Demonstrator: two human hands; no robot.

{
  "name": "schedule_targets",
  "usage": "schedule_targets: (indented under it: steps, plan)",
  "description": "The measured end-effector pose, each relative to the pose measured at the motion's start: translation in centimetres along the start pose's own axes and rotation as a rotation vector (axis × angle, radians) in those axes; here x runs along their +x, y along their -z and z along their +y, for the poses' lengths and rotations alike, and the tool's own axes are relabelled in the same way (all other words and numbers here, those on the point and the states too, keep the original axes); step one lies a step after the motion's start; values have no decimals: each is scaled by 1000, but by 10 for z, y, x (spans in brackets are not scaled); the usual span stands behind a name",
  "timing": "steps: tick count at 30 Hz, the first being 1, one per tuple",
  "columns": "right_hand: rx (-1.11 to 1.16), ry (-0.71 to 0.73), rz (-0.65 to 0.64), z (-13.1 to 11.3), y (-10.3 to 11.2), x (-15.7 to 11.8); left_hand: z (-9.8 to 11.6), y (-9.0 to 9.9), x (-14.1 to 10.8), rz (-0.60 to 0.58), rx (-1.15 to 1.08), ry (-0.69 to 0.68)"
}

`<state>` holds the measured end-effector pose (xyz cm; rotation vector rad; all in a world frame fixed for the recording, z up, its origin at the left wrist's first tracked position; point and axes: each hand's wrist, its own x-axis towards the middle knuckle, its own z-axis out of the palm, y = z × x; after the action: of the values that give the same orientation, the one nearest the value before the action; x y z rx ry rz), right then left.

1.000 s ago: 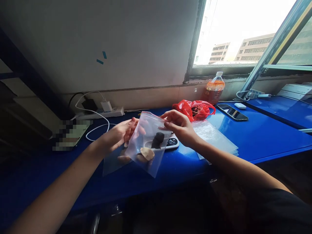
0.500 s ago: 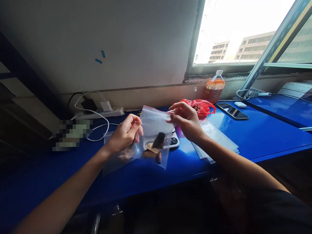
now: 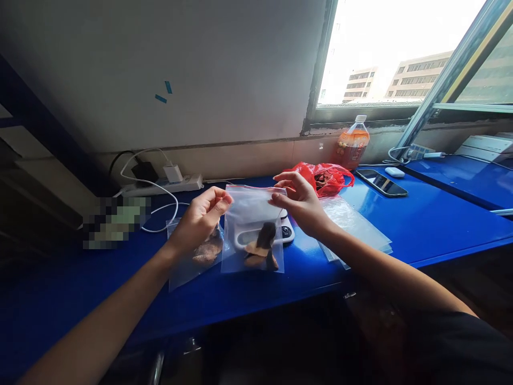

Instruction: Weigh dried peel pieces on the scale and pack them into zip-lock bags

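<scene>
Pinching the bag [image 3: 247, 211], left fingers [image 3: 219, 206] and right fingers [image 3: 284, 201] hold its red seal [image 3: 254, 186] uppermost, long axis upright.

From afar I see what seems a simple workroom; a blue worktable [image 3: 436, 224], a power strip [image 3: 188, 184] and stacked clear bags [image 3: 355, 222] show it.

READABLE TEXT: none | bottle label [image 3: 354, 152]: pale marks, too small to make out | white device's dark panel [image 3: 287, 233]: light marking, not legible | pixelated patch [image 3: 116, 222] at left: nothing readable among the blocks
</scene>
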<state>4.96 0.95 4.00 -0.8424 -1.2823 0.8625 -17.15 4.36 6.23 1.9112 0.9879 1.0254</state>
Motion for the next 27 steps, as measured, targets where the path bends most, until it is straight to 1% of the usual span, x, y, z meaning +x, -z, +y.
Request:
schedule_targets:
  steps: [3,6,9,11,13,16,21,24,27]
  plan:
    - [-29,-37,2,5,-4,-3,-4,1,2,67,-34,-69]
    - [-78,-88,-12,8,-5,-3,-8,0,5,158,-189,-119]
    - [-156,-140,-115,6,-6,-3,-7,0,8,267,-298,-125]
    - [-223,-139,-186,2,-6,-5,-4,1,8,303,-311,-109]
    - [-291,-102,-219,-1,-7,-6,-1,2,7,306,-293,-85]
    - [-352,-52,-202,-1,-8,-7,2,2,7,292,-275,-54]
    - [-349,-60,-198,1,-8,-6,1,1,6,263,-325,-45]
    - [-331,-50,-224,0,-8,-7,1,1,5,250,-316,-41]
    - [-356,-27,-216,-1,-10,-9,0,1,4,233,-305,-39]
